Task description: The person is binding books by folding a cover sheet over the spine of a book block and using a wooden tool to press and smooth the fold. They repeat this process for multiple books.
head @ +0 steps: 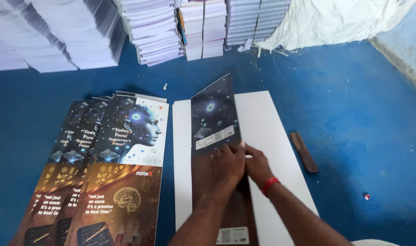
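Note:
A long printed cover sheet (213, 118), dark with star-like dots, lies folded over on a white sheet (267, 136) on the blue floor. My left hand (226, 166) presses flat on the folded cover near its middle. My right hand (257, 166), with a red band on the wrist, rests right beside it, fingertips on the fold line. The far end of the folded flap lifts slightly off the white sheet.
A fanned pile of printed covers (103, 182) lies to the left. A brown flat stick (303, 152) rests on the floor to the right. Stacks of white paper and notebooks (157, 32) line the back, with a white sack (335, 20) at the back right.

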